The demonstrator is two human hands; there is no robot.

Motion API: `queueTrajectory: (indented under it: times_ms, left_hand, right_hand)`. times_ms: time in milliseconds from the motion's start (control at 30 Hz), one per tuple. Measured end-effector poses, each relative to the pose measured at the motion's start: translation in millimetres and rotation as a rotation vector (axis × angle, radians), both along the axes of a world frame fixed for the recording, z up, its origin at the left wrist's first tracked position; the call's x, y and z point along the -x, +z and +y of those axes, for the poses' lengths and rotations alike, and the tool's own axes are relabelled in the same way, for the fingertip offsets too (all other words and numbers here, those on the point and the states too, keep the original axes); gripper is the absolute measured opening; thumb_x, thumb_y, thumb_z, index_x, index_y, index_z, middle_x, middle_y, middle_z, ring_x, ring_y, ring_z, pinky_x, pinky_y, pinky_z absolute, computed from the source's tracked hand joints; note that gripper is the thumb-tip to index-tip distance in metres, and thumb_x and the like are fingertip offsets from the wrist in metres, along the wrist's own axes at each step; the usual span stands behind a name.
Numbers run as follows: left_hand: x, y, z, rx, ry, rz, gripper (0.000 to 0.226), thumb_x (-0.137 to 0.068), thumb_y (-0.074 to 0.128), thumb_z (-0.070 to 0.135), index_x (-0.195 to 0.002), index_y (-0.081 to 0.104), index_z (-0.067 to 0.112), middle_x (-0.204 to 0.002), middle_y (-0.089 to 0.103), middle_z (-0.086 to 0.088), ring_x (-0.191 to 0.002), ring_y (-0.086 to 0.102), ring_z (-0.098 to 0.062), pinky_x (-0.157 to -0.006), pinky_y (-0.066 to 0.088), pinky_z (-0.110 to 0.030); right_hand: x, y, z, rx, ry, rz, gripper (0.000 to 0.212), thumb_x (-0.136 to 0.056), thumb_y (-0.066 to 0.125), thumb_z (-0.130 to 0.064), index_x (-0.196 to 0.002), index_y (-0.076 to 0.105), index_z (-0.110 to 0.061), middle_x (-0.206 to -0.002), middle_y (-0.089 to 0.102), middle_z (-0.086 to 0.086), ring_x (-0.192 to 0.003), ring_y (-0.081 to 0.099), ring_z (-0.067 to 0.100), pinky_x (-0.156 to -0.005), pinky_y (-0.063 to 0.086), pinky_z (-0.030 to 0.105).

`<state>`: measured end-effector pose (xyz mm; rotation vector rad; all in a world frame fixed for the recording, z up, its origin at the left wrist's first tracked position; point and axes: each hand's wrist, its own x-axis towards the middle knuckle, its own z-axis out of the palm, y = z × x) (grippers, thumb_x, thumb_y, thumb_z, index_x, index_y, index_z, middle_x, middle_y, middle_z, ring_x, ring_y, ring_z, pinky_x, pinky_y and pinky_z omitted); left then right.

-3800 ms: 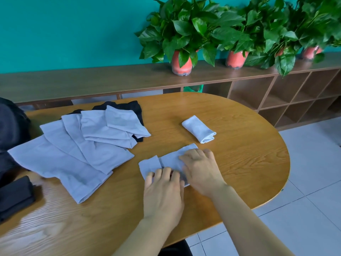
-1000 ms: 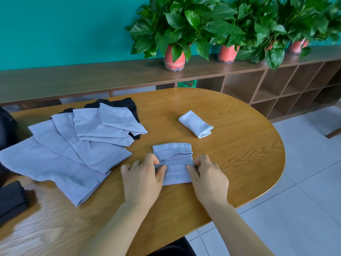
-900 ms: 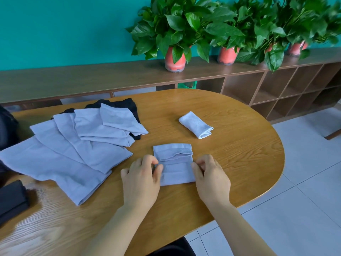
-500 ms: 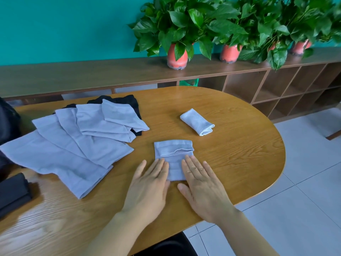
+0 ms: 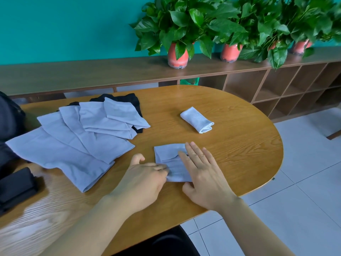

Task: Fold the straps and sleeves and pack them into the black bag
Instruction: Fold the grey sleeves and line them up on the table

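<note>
Half-folded grey sleeve lies on the surface. On it the right grip lies flat, fingers straight, holding nothing. The left grip, fingers bent, meets the sleeve's left edge; cannot tell if it pinches. Far left of the sleeve the black bag is cut off, contents unseen.

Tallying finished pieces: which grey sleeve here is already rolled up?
The small rolled sleeve lying alone on the right. The near sleeve that the left hand touches and the right hand presses is a flat fold; the fanned pile at left lies unfolded.
</note>
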<state>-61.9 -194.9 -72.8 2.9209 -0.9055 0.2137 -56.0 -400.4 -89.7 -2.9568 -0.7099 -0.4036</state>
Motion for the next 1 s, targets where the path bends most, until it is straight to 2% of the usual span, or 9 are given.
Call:
queueTrajectory:
  times_ms: [133, 267, 433, 500, 567, 633, 733, 833, 1000]
  left_hand:
    - [3.7, 6.3, -3.1, 0.061, 0.015, -0.015, 0.039, -0.089, 0.035, 0.037, -0.108, 0.067, 0.026, -0.119, 0.064, 0.014, -0.115, 0.055, -0.008, -0.096, 0.019, -0.033]
    - [-0.2, 2.4, -5.1, 0.058, -0.012, 0.045, 0.056, -0.072, 0.045, 0.046, -0.119, 0.064, 0.022, -0.128, 0.06, 0.006, -0.12, 0.055, -0.009, -0.104, 0.022, -0.034]
    - [-3.5, -3.1, -2.8, 0.159, 0.031, 0.074, 0.039, -0.084, 0.035, 0.032, -0.109, 0.065, 0.029, -0.109, 0.068, 0.015, -0.101, 0.062, 0.001, -0.108, 0.017, -0.03]
    - [-4.9, -3.1, -0.2, 0.282, 0.077, 0.115, 0.02, -0.096, 0.041, 0.031, -0.099, 0.061, 0.032, -0.08, 0.064, 0.015, -0.076, 0.059, 0.001, -0.11, 0.018, -0.027]
    - [-10.6, -0.6, 1.3, 0.509, 0.158, 0.229, 0.014, -0.096, 0.053, 0.034, -0.086, 0.061, 0.026, -0.062, 0.055, 0.007, -0.058, 0.05, -0.008, -0.09, 0.036, -0.024]
    - [-21.6, 4.1, 1.3, 0.744, 0.291, 0.35, 0.024, -0.092, 0.061, 0.031, -0.076, 0.059, 0.013, -0.056, 0.046, 0.004, -0.052, 0.039, -0.008, -0.06, 0.033, -0.026]
    - [-39.3, 6.7, -3.5, 0.847, 0.426, 0.37, 0.041, -0.09, 0.063, 0.027, -0.062, 0.039, 0.009, -0.052, 0.03, 0.007, -0.048, 0.028, -0.007, -0.049, 0.022, -0.021]
    - [-53.7, 2.3, -8.9, 0.868, 0.513, 0.376, 0.049, -0.091, 0.063, 0.026, -0.058, 0.029, 0.015, -0.051, 0.025, 0.007, -0.048, 0.026, -0.009, -0.049, 0.021, -0.022]
    - [-59.3, -4.9, -17.8, 0.742, 0.651, 0.31, 0.021, -0.09, 0.062, 0.037, -0.083, 0.048, 0.022, -0.067, 0.051, 0.008, -0.07, 0.054, -0.016, -0.068, 0.046, -0.035]
  right_hand:
    - [-4.7, -5.5, 0.6, -0.021, 0.03, 0.105, 0.06, -0.077, 0.038, -0.031, -0.127, 0.062, -0.009, -0.137, 0.056, 0.015, -0.13, 0.05, 0.027, -0.11, 0.034, 0.045]
    - [-0.8, -5.6, -0.2, -0.046, 0.048, 0.107, 0.056, -0.077, 0.039, -0.028, -0.124, 0.064, -0.012, -0.136, 0.057, 0.011, -0.129, 0.051, 0.025, -0.108, 0.039, 0.045]
    - [0.1, -0.7, -6.7, -0.312, 0.033, 0.206, 0.05, -0.08, 0.045, -0.02, -0.127, 0.061, -0.018, -0.138, 0.056, -0.004, -0.132, 0.046, 0.009, -0.112, 0.03, 0.026]
    - [0.2, 4.8, -11.3, -0.532, -0.018, 0.373, 0.035, -0.087, 0.053, -0.015, -0.119, 0.062, -0.025, -0.122, 0.064, -0.011, -0.114, 0.055, -0.001, -0.097, 0.043, 0.021]
    - [-5.1, 10.8, -11.4, -0.728, -0.096, 0.45, 0.015, -0.09, 0.059, -0.016, -0.097, 0.065, -0.029, -0.081, 0.065, -0.011, -0.069, 0.056, 0.003, -0.064, 0.045, 0.024]
    - [-17.1, 13.6, -8.0, -0.885, -0.201, 0.46, 0.015, -0.09, 0.062, -0.019, -0.075, 0.059, -0.015, -0.057, 0.044, -0.009, -0.052, 0.037, 0.007, -0.052, 0.032, 0.026]
    - [-35.7, 16.3, 0.0, -1.012, -0.329, 0.453, 0.034, -0.088, 0.064, -0.024, -0.064, 0.044, -0.01, -0.054, 0.032, -0.01, -0.052, 0.028, 0.008, -0.052, 0.026, 0.029]
    - [-49.2, 16.1, 8.9, -1.035, -0.417, 0.457, 0.024, -0.089, 0.065, -0.029, -0.07, 0.058, -0.015, -0.056, 0.044, -0.009, -0.053, 0.038, 0.01, -0.054, 0.033, 0.031]
    - [-52.3, 12.7, 23.4, -0.829, -0.595, 0.363, 0.021, -0.093, 0.057, -0.039, -0.107, 0.06, -0.024, -0.087, 0.062, -0.01, -0.084, 0.058, 0.014, -0.068, 0.046, 0.031]
